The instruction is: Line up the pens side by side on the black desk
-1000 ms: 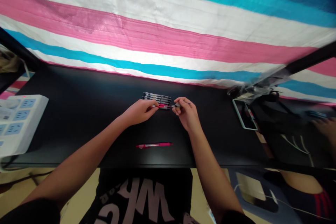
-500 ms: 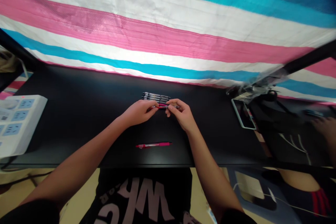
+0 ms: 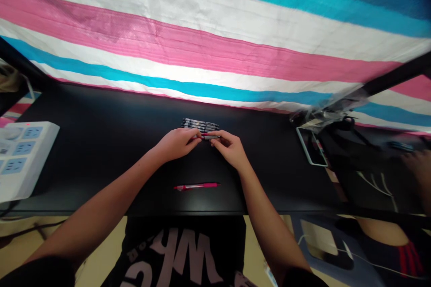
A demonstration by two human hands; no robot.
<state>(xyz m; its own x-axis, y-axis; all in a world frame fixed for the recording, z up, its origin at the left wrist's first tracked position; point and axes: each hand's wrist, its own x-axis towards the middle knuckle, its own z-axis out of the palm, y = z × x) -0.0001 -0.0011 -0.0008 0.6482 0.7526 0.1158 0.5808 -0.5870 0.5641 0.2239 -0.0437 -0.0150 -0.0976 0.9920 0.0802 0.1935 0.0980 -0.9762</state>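
Observation:
Several dark pens with clear barrels [image 3: 201, 123] lie side by side in a row on the black table. Just in front of that row, my left hand [image 3: 179, 144] and my right hand [image 3: 230, 147] face each other with fingers pinched. Between their fingertips shows a pen [image 3: 209, 137], with a grey part and a red part; its ends are hidden by my fingers, and I cannot tell whether the red belongs to a second pen. Nearer to me, a red pen [image 3: 198, 186] lies alone, roughly parallel to the table's front edge.
A white power strip [image 3: 30, 161] stands at the left. On the right are a phone-like device with a pale frame [image 3: 311, 146], crumpled clear plastic [image 3: 332, 110] and cables. A striped sheet [image 3: 202, 54] hangs behind the table [image 3: 101, 143]. Another person's hand [image 3: 417, 161] is at far right.
My right hand's fingers have shifted slightly left along the pen, and less red shows between my hands. The row of pens and the lone red pen stay put.

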